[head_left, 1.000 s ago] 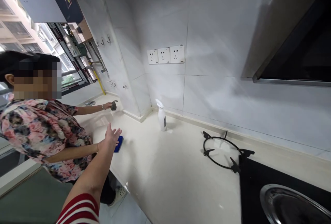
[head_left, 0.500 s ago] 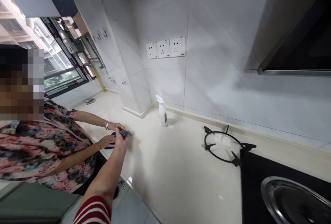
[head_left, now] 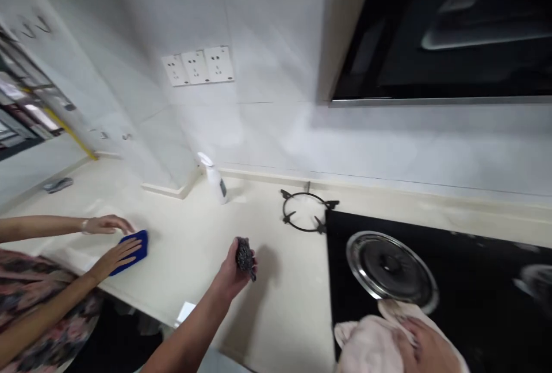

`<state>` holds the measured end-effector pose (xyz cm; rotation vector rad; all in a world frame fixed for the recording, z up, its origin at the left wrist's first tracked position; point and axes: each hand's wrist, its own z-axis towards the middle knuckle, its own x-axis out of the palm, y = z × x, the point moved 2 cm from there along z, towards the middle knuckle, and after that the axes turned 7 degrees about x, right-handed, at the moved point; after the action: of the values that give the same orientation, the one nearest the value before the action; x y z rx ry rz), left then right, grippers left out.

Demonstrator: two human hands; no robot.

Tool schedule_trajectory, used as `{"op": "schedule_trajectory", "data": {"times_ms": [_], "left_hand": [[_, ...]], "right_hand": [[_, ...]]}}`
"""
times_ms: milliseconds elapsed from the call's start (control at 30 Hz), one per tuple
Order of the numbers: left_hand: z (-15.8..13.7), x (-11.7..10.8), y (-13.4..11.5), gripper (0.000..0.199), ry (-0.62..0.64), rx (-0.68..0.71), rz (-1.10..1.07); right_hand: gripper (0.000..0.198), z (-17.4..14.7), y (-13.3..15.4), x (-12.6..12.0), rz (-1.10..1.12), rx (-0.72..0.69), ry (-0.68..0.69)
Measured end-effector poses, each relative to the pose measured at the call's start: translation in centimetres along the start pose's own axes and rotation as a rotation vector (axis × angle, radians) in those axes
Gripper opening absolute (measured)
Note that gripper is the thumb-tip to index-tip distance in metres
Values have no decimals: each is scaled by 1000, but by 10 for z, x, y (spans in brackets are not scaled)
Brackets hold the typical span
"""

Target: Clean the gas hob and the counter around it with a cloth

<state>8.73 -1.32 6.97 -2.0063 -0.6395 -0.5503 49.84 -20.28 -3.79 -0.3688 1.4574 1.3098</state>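
Note:
My left hand (head_left: pixel 229 272) is closed around a dark steel wool scourer (head_left: pixel 244 254), held above the pale countertop between the spray bottle and the hob. At the lower right, my right hand (head_left: pixel 425 344) grips a bunched pale pink cloth (head_left: pixel 371 341) over the front of the black hob (head_left: pixel 470 281). The cloth lies close to the shiny round burner plate (head_left: pixel 390 264). Its folds hide part of my right fingers, and some blur covers the hand.
A co-worker's hand (head_left: pixel 112 258) presses a blue cloth (head_left: pixel 137 246) on the counter at left. A white spray bottle (head_left: pixel 215 180) stands by the wall. The black pan support (head_left: pixel 305 212) lies beside the hob. Overhead hangs a black range hood (head_left: pixel 431 45).
My view has swung right. My left hand has moved away from the co-worker's hands with the scourer in it. My right hand and the pink cloth have come into view.

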Motion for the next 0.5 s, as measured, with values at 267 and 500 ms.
{"op": "schedule_trajectory", "data": {"times_ms": [267, 500], "left_hand": [[-27, 86, 132, 25, 241, -153, 89], [-54, 141, 198, 33, 535, -194, 331]], "right_hand": [[42, 5, 101, -46, 434, 166, -15], [47, 0, 122, -45, 885, 357, 313]]}}
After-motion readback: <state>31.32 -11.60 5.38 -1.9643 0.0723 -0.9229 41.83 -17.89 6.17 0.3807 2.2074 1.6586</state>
